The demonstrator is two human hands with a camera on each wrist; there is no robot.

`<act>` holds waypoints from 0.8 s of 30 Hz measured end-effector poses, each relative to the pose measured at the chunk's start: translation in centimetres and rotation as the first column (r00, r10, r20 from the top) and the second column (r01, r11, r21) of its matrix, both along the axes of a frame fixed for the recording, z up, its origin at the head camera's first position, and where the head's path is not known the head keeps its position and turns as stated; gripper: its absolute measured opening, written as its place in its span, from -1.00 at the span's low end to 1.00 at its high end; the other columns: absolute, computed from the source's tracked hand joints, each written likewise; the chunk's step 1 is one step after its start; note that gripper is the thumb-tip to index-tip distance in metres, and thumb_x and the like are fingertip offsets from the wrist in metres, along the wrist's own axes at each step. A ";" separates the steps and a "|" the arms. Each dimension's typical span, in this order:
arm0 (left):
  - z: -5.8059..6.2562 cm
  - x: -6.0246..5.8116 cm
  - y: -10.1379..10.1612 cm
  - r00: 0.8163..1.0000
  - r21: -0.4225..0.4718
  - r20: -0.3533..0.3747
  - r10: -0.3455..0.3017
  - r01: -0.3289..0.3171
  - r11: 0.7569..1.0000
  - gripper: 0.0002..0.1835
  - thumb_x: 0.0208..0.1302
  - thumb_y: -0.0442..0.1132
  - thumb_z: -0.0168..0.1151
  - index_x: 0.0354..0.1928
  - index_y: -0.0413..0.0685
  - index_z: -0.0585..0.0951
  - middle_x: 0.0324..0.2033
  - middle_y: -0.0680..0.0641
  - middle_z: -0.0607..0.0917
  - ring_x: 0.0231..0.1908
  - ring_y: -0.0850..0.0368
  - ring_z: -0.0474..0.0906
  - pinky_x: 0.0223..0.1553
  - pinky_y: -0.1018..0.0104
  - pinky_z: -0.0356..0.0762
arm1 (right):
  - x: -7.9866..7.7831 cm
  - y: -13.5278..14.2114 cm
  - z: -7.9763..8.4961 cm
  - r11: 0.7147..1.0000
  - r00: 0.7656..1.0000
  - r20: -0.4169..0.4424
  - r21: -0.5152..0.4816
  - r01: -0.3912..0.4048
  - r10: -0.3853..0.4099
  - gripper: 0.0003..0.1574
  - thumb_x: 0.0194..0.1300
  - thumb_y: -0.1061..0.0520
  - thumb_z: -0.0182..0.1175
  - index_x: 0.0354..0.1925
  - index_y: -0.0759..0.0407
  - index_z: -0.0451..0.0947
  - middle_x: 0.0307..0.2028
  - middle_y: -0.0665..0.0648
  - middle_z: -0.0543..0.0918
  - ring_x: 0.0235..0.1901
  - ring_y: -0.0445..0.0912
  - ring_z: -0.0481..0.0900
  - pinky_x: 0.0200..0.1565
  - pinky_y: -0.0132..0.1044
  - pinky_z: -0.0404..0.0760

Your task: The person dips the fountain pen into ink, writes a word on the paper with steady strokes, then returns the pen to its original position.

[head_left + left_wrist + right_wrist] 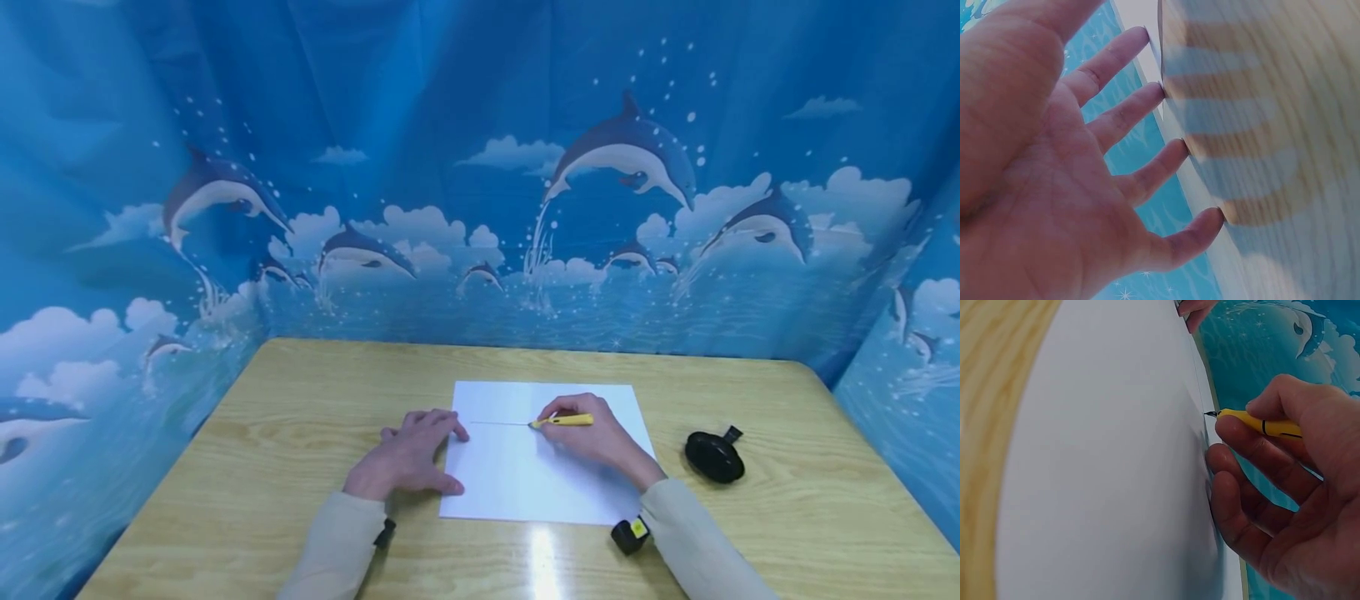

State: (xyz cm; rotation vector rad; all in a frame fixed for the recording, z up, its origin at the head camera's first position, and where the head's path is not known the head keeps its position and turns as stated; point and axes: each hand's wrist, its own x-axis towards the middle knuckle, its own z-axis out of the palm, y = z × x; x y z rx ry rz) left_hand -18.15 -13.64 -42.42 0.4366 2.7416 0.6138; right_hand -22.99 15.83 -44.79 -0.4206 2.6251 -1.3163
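Note:
A sheet of white paper (502, 492) lies on the wooden table, with a thin straight line (495, 423) drawn across its upper left part. My right hand (588, 429) pinches a yellow fountain pen (573, 420) between thumb and fingers. In the right wrist view the pen's dark nib (1210, 414) meets the paper at the end of the line, and the lower fingers curl loosely by the sheet. My left hand (412, 454) is spread at the paper's left edge. Its fingertips (1213, 215) rest on the table and the sheet's edge.
A black oval object (715, 457) with a small tab sits on the table (300, 433) to the right of the paper. Black wrist devices (630, 535) show at both sleeves. A blue curtain (450, 100) printed with dolphins hangs behind and beside the table.

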 end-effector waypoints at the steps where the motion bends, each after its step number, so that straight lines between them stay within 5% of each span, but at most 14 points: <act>1: 0.0 0.0 0.0 1.000 0.001 0.001 0.000 0.000 1.000 -0.33 -0.01 0.13 0.60 0.17 0.25 0.56 0.51 -0.05 0.34 0.49 -0.37 0.15 0.28 -0.71 0.06 | 0.0 0.1 0.0 1.000 1.000 -0.001 0.003 0.001 -0.001 -0.91 0.28 0.06 0.36 -0.23 -0.08 0.77 -0.22 -0.07 0.78 -0.18 -0.17 0.64 -0.05 -0.23 0.55; 24: 0.0 -0.1 0.1 1.000 -0.010 -0.008 -0.001 0.001 1.000 -0.35 -0.01 0.13 0.60 0.16 0.26 0.57 0.49 -0.03 0.37 0.48 -0.36 0.18 0.25 -0.72 0.10 | 0.3 2.1 -0.3 1.000 0.999 -0.032 0.009 0.013 -0.013 -0.89 0.31 0.07 0.34 -0.20 -0.06 0.77 -0.14 -0.02 0.77 -0.08 -0.11 0.65 0.01 -0.17 0.57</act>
